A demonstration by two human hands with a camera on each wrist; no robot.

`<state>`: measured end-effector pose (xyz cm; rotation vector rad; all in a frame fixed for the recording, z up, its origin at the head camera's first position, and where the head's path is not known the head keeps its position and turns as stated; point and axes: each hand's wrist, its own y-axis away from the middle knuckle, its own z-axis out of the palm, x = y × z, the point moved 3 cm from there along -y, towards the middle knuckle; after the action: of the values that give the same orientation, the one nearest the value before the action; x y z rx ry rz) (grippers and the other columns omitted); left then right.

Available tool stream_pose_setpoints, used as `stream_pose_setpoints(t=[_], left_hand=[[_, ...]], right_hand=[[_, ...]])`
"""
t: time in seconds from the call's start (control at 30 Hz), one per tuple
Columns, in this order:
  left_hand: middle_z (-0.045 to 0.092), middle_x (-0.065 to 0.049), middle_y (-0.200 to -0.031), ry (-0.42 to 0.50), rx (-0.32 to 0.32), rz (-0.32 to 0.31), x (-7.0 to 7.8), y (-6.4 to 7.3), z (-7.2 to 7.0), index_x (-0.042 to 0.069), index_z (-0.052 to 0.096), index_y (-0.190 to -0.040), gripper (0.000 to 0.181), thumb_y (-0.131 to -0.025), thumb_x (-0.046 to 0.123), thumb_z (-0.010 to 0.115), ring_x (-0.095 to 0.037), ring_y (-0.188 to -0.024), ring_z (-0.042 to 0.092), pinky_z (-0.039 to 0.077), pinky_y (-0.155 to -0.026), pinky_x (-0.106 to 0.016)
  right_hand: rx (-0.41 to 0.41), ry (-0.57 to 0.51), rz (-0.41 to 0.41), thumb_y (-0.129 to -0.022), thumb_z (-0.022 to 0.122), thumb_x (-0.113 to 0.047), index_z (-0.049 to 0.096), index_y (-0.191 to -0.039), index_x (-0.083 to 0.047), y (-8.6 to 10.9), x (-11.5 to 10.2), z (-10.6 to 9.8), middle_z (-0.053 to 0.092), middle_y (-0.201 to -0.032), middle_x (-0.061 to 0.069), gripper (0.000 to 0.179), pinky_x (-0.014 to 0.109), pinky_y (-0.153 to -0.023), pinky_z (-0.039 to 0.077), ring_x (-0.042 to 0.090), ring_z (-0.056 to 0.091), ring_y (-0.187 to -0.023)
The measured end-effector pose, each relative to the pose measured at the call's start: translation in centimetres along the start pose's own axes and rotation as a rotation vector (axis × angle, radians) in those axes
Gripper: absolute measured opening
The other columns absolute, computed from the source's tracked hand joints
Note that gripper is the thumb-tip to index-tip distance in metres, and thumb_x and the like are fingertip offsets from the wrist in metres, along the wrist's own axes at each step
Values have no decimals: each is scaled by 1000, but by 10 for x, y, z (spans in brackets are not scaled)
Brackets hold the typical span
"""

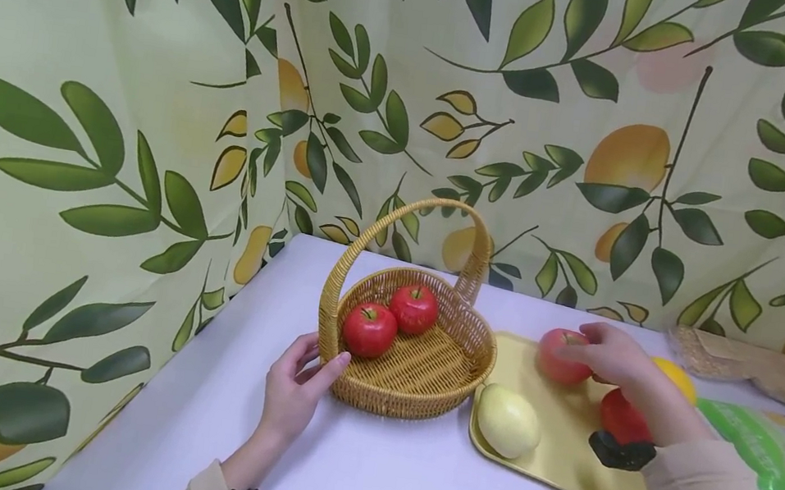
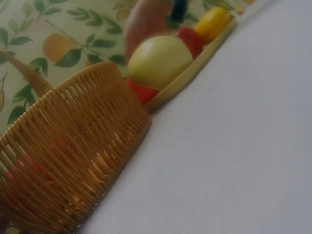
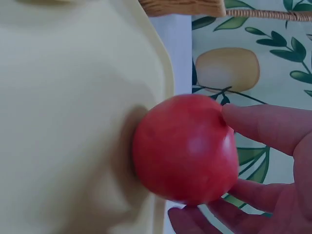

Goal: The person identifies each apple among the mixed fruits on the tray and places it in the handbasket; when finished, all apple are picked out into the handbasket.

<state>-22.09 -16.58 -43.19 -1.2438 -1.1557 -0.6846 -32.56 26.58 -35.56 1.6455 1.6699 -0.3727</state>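
Note:
A wicker basket with a tall arched handle stands on the table, two red apples inside it. My left hand holds the basket's left side by the foot of the handle, thumb at the rim. In the left wrist view the woven basket wall shows, with that hand almost wholly out of sight. Over the tray's far left part, my right hand grips a red apple between thumb and fingers. The apple sits by the tray edge in the right wrist view.
On the yellow tray right of the basket lie a pale yellow-green fruit, a red fruit below my right wrist, and a yellow fruit. A green package and a brown bag lie at the right. Leaf-patterned cloth hangs behind.

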Motion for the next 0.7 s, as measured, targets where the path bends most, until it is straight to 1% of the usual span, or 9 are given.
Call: stream_pose_setpoints(t=[0.2, 0.33, 0.47, 0.57, 0.7], left_hand=[[71, 1, -116, 1, 4, -9, -2, 3, 0, 15, 71, -121, 32, -91, 24, 79, -17, -112, 66, 53, -96, -45], [71, 1, -116, 4, 9, -4, -3, 3, -1, 14, 71, -121, 32, -91, 24, 78, -17, -112, 66, 53, -96, -44], [72, 0, -117, 1, 10, -1, -1, 3, -1, 14, 71, -121, 33, -91, 24, 79, -17, -112, 66, 54, -96, -44], [72, -3, -117, 6, 6, 5, -1, 1, -1, 11, 70, -122, 35, -90, 23, 79, -18, -112, 66, 54, -95, -44], [72, -4, -117, 19, 6, 13, 1, 0, 0, 8, 70, -122, 37, -90, 22, 80, -18, -111, 66, 54, -94, -43]], right_hand=[[-13, 28, 24, -91, 73, -52, 25, -154, 11, -1, 0, 9, 38, -147, 38, 101, 66, -98, 44, 49, 53, -121], [-8, 41, -2, -90, 72, -56, 27, -154, 9, -1, -3, 14, 39, -147, 39, 102, 69, -100, 40, 51, 48, -125], [-8, 33, -26, -89, 72, -58, 31, -152, 8, 0, -4, 18, 43, -145, 37, 101, 71, -101, 37, 51, 45, -127], [-13, -3, -37, -89, 73, -56, 33, -151, 8, -1, -4, 22, 46, -144, 35, 98, 67, -100, 40, 47, 50, -122], [-2, -37, -42, -89, 75, -54, 37, -147, 10, -3, -3, 24, 50, -140, 32, 94, 58, -97, 46, 40, 57, -112]])
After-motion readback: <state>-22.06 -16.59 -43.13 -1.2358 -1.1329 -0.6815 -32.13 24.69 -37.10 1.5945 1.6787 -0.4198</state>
